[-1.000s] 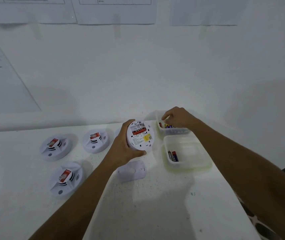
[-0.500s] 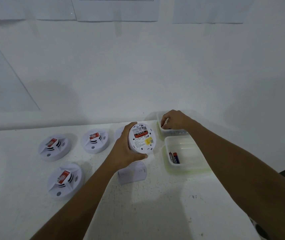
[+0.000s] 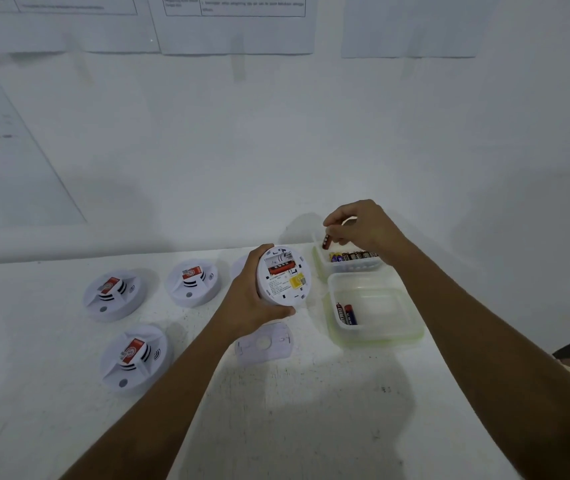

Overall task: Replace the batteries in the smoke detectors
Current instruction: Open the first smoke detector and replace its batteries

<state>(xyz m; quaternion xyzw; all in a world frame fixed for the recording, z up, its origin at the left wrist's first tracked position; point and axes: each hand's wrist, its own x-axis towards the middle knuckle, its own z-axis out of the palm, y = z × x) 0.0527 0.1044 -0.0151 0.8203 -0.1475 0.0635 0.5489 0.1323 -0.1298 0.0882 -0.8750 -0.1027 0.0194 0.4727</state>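
Observation:
My left hand (image 3: pixel 252 303) grips a round white smoke detector (image 3: pixel 285 277), tilted on edge with its open back and battery bay facing me. Its detached cover plate (image 3: pixel 264 344) lies flat on the table just below. My right hand (image 3: pixel 359 226) pinches a battery (image 3: pixel 326 241) above the far clear container (image 3: pixel 321 263), which holds several batteries in a row. The nearer clear container (image 3: pixel 380 336) holds two batteries (image 3: pixel 345 313) at its left side.
Three other white smoke detectors sit face up on the white table: one (image 3: pixel 112 294) far left, one (image 3: pixel 193 282) beside it, one (image 3: pixel 136 356) nearer me. Another white round shape (image 3: pixel 240 265) peeks behind my left hand. Paper sheets hang on the wall behind.
My right hand has lifted out of the far container with a battery pinched in its fingers. The detector in my left hand has stayed nearly still.

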